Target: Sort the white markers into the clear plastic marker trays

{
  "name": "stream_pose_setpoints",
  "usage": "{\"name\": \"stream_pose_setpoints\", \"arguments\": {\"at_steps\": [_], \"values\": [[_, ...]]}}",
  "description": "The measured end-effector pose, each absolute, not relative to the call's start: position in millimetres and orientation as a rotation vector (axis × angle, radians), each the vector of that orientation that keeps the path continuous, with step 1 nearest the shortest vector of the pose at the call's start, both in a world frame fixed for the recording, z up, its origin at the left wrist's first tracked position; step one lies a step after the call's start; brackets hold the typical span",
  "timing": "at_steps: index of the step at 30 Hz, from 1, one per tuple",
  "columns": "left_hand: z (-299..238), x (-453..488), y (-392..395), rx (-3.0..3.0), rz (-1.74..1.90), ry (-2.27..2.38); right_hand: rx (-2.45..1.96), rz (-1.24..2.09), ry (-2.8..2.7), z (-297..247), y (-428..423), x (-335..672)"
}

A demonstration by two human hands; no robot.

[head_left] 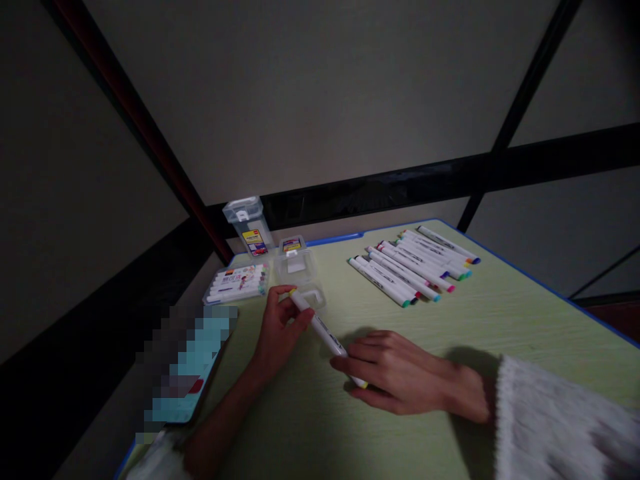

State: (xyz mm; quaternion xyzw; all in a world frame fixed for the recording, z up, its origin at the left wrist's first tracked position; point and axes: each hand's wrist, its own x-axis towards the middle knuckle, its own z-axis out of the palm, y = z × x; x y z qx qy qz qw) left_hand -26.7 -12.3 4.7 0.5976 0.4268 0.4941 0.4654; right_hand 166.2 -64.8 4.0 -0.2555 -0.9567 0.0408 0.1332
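Observation:
A white marker pen (326, 335) with yellow ends slants between my two hands above the table. My left hand (280, 333) pinches it near its upper end, thumb along the barrel. The fingers of my right hand (395, 373) close around its lower end, where a yellow tip shows. Just behind my left hand is a small clear plastic piece (314, 298), partly hidden by the fingers. A row of white markers (400, 267) with coloured ends lies beyond my right hand, their barrels roughly side by side.
At the back left stands a tall clear plastic box (249, 227), with a smaller clear open box (295, 267) beside it. A flat pack of markers (237, 281) lies in front. A phone (200, 373), partly blurred out, rests along the left edge of the blue-rimmed table (505, 320).

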Motion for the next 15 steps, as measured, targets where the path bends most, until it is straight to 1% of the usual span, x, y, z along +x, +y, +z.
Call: {"name": "stream_pose_setpoints", "arguments": {"at_steps": [7, 15], "values": [[4.0, -28.6, -11.6, 1.646, 1.266, 1.129, -0.648, -0.012, -2.701, 1.6, -66.3, 166.9], [5.1, -32.5, -13.5, 1.958, 1.273, 1.342, -0.596, -0.089, -2.635, -0.2, -67.3, 167.2]]}}
